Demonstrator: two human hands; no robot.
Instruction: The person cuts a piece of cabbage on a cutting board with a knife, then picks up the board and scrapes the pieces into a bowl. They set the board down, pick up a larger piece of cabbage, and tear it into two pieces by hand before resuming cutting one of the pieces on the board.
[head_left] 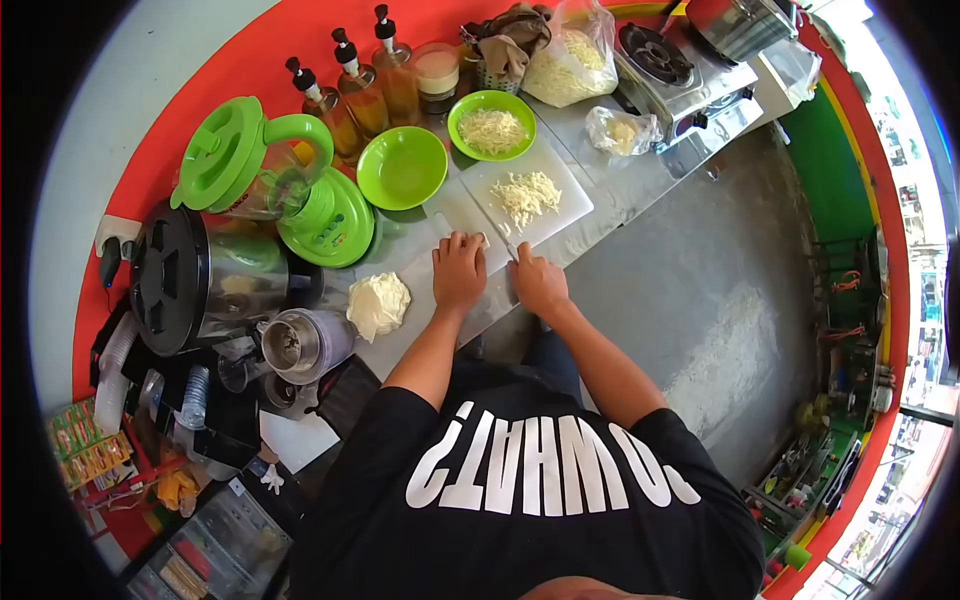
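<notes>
My left hand (460, 272) rests with curled fingers on the near left part of the white cutting board (565, 215). A small pale piece (484, 240) shows at its fingertips, too small to name surely. My right hand (540, 282) is closed around the handle of a knife (511, 249), its thin blade pointing away from me beside the left fingertips. Beyond the knife lies a heap of pale chopped shreds (525, 198) on the board. A green bowl (493, 97) behind the board holds more shreds. Left of my left hand sits a pale lump in clear plastic (379, 305).
A second green bowl (402, 168) stands near several pump bottles (358, 100). On the left are a green-lidded jug (222, 160) and a metal grinder cup (291, 342). A bag of shreds (572, 65) and a gas stove (690, 75) are at the back right.
</notes>
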